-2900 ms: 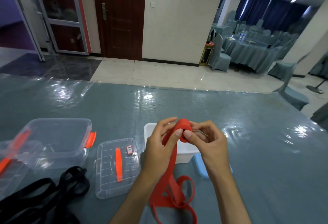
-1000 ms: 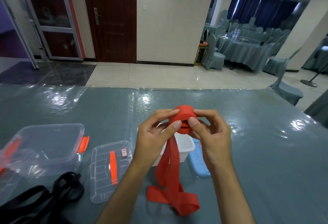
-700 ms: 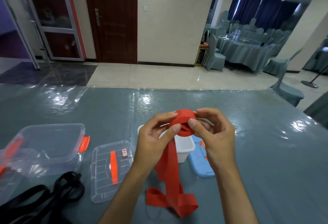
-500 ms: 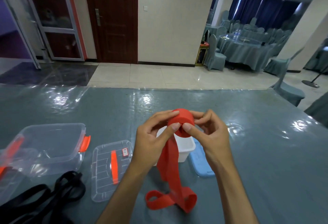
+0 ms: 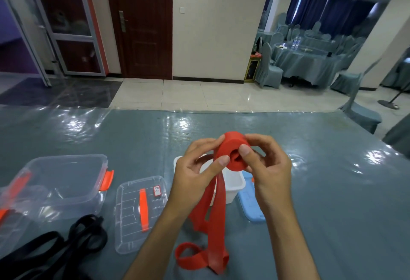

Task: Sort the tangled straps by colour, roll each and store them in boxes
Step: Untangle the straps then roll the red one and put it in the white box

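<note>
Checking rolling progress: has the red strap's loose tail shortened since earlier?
Yes. The red strap tail now ends short of the clear lid's near edge.

Dark wooden door [image 5: 144,24], cream wall [image 5: 217,24], draped tables [image 5: 308,62], tiled floor [image 5: 221,95].

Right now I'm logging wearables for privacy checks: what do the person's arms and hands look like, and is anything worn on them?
Both forearms are bare as far as the frame shows: no sleeves, watch, bracelets or gloves. The left hand and right hand show no rings on the visible fingers, and the nails are short and unpainted.
</note>
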